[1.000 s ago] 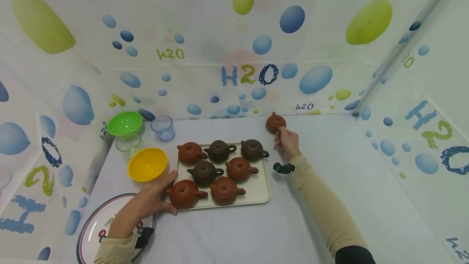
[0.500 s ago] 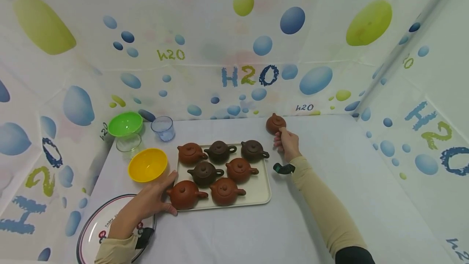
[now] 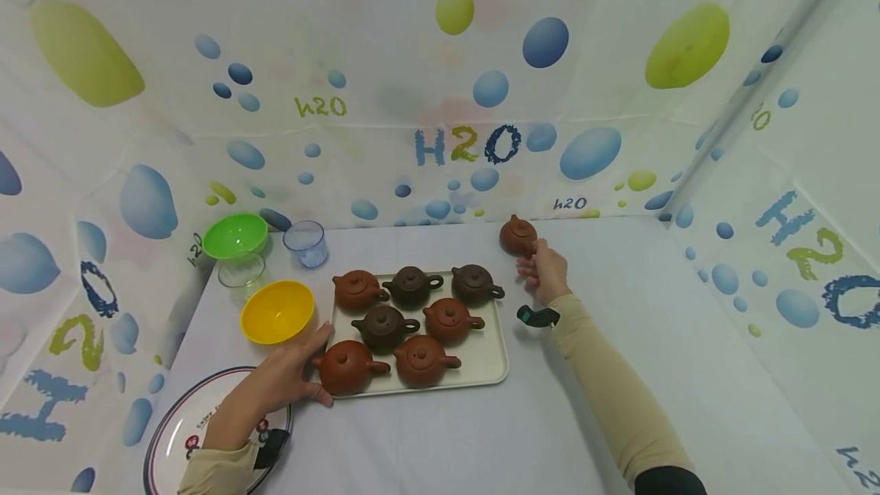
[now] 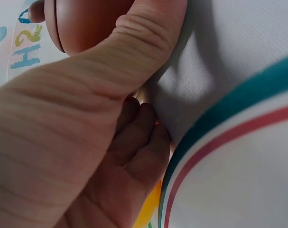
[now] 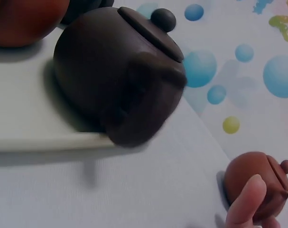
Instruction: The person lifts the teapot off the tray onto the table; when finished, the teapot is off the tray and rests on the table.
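Note:
A cream tray carries several small clay teapots, some reddish brown and some dark brown. My left hand rests at its left edge, thumb by the front corner and fingers along the side, beside a reddish teapot. At the back of the table, off the tray, stands one reddish-brown teapot. By its handle is my right hand, thumb and fingers loosened and slightly apart. In the right wrist view the thumb is upright next to that handle. A dark teapot overhangs the tray rim with its handle.
Left of the tray stand a yellow bowl, a green bowl, a clear glass and a bluish glass. A large round plate lies under the left forearm. A patterned cloth wall borders the table behind.
My right hand has eased slightly to the right from the teapot's handle, its pinch loosening. That teapot stays in place at the back. The left hand has not moved.

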Available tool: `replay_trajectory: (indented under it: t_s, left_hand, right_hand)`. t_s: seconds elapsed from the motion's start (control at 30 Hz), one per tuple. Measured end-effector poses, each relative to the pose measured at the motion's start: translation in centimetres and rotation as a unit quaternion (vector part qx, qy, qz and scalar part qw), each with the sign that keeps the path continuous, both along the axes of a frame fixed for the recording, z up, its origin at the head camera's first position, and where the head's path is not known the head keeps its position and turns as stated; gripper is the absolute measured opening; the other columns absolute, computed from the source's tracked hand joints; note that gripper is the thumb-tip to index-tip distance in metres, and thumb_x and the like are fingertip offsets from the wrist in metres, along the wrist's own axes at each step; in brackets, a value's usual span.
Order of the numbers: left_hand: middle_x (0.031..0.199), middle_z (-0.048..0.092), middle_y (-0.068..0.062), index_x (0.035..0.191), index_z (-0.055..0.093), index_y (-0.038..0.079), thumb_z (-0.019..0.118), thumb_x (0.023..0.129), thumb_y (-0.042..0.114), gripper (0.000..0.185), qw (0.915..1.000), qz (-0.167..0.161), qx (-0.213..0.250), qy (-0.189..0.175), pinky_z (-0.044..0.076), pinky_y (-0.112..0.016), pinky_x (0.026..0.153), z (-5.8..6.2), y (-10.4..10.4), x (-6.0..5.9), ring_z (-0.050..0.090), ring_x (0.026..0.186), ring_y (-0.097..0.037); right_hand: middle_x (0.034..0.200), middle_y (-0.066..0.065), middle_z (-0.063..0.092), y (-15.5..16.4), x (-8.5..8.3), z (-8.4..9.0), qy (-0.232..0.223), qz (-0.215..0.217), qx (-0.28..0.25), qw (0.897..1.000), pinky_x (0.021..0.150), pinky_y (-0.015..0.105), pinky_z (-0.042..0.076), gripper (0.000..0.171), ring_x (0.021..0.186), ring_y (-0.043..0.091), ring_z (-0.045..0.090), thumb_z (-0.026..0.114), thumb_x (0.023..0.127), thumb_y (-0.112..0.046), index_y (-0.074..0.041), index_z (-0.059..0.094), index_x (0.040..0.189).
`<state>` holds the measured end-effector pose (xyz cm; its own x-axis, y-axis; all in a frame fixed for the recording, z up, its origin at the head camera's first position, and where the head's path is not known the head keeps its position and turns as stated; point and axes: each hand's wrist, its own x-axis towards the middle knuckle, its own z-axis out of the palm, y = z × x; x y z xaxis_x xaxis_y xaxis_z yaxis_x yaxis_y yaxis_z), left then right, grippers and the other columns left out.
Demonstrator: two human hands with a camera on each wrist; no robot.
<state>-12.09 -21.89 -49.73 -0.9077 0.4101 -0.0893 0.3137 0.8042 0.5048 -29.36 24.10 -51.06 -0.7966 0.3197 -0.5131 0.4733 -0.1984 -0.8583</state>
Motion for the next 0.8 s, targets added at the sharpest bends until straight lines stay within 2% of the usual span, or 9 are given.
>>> replay_trajectory:
  t_s: [0.17,0.33,0.57,0.8]
  left_hand:
    - [0.157,0.055,-0.029,0.157,0.046,-0.006,0.103,0.062,0.038,0.120,1.0000,-0.002,0.001,0.005,0.050,-0.062,0.114,-0.1,0.0,0.0,0.060,0.140,-0.047]
    - [0.157,0.055,-0.030,0.158,0.045,-0.006,0.103,0.062,0.039,0.121,1.0000,-0.002,0.000,0.001,0.050,-0.063,0.114,-0.1,-0.1,-0.1,0.060,0.139,-0.047]
    - [0.159,0.053,-0.028,0.160,0.044,-0.004,0.103,0.065,0.037,0.119,0.9999,0.009,-0.006,-0.011,0.049,-0.062,0.115,0.1,0.0,0.1,0.059,0.141,-0.047]
    - [0.158,0.054,-0.029,0.159,0.045,-0.004,0.102,0.064,0.038,0.119,0.9999,0.005,-0.009,-0.006,0.050,-0.062,0.115,0.1,0.0,0.1,0.059,0.141,-0.047]
  right_hand:
    - [0.106,0.002,0.078,0.8,0.9,0.2,-0.002,0.008,-0.005,1.000,0.048,0.013,0.041,0.050,0.068,0.005,0.071,0.047,0.110,-0.040,-0.013,0.049,0.152]
    - [0.134,0.010,0.073,1.2,2.6,0.7,-0.012,0.027,-0.011,1.000,0.050,0.012,0.040,0.050,0.072,0.005,0.072,0.045,0.112,-0.035,-0.012,0.042,0.157]
    - [0.130,0.008,0.069,0.9,4.9,1.2,-0.017,0.057,-0.025,0.998,0.051,0.012,0.040,0.047,0.073,0.005,0.066,0.047,0.111,-0.030,-0.011,0.039,0.153]
    - [0.146,0.016,0.065,0.2,7.3,1.7,-0.018,0.123,-0.006,0.992,0.055,0.013,0.040,0.050,0.074,0.007,0.060,0.049,0.112,-0.029,-0.009,0.041,0.156]
